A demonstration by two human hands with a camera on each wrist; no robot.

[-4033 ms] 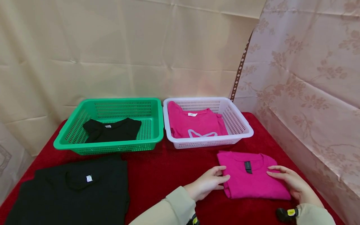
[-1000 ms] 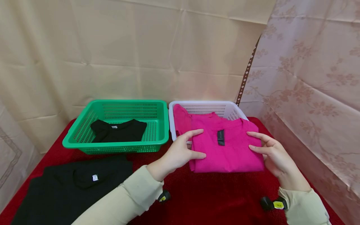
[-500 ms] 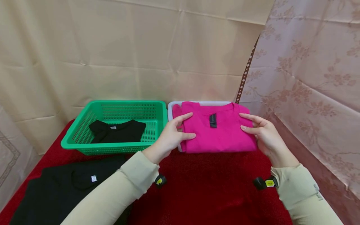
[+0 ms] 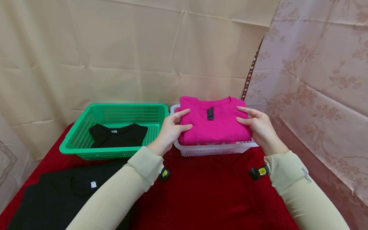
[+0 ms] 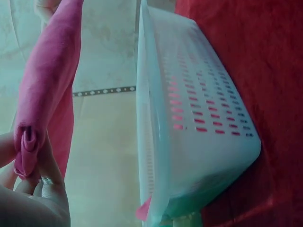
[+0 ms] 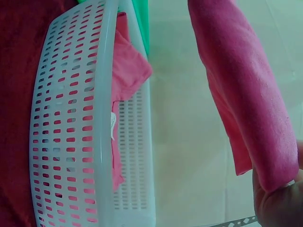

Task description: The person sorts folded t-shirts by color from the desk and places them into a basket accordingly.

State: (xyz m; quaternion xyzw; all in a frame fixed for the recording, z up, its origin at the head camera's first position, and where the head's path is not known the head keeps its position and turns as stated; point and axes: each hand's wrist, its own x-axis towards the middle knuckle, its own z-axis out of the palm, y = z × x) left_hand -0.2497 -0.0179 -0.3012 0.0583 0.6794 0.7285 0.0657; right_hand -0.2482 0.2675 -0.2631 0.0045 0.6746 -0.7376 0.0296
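Note:
A folded bright pink T-shirt with a black neck label hangs above the white basket. My left hand pinches its left edge between thumb and fingers, and my right hand grips the right edge the same way. Both wrist views show a gap between the shirt and the basket rim. Inside the basket lies another pink shirt, mostly hidden from the head view by the held one.
Left of the white basket stands a green basket with a small black shirt in it. A folded black garment lies at the front left on the red cloth. Curtains hang behind and to the right.
Both hands have lifted the folded pink T-shirt from the red cloth at the right and carried it forward and left, over the white basket. The baskets and black garments stay put.

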